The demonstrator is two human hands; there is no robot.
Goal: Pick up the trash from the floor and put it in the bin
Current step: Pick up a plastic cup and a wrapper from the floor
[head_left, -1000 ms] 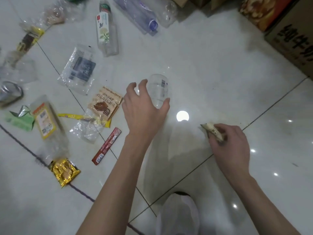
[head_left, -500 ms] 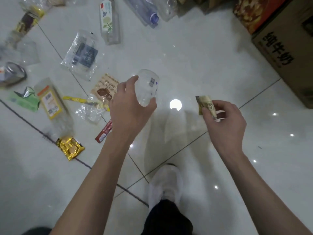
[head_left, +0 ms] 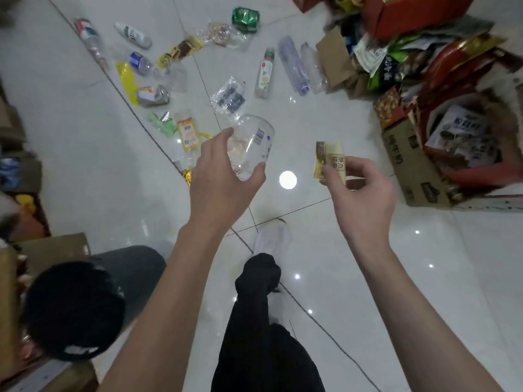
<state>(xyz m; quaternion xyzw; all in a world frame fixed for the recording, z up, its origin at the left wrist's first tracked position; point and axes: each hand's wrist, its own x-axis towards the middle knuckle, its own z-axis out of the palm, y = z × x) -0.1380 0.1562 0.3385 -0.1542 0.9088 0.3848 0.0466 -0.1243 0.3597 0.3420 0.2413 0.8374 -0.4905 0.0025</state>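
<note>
Now, in the head view, both of your grips are loaded. Your left grip (head_left: 223, 179) has its fingers and thumb curled round a clear plastic cup (head_left: 254, 137), held on its side with the barcode label showing. Your right grip (head_left: 359, 190) pinches a gold-and-cream snack wrapper (head_left: 329, 159) between thumb and fingertips. Both pieces are off the tiled floor (head_left: 85, 165).

The black-lined bin (head_left: 133, 267) stands low at your left side with its mouth open and facing up. The cup is the nearer of the two to the bin but well apart from it. The wrapper is farther off, on the other side of your white shoe (head_left: 271, 239) from the bin.

I judge that you are at the carry. These two pieces are picked up and the drop is not yet made. The next move calls for bringing both grips back and across until they are over the bin's mouth, and only then letting go. Release low, since the cup is light and could bounce off the rim, and the wrapper could flutter wide.

Beyond the bin, farther out on the floor, more trash lies scattered:
- a crushed can (head_left: 152, 96)
- a labelled plastic bottle (head_left: 264, 73)
- a green foil packet (head_left: 245, 18)

The cardboard box (head_left: 410, 171) stuffed with packaging stands on the far side of you from the bin.
</note>
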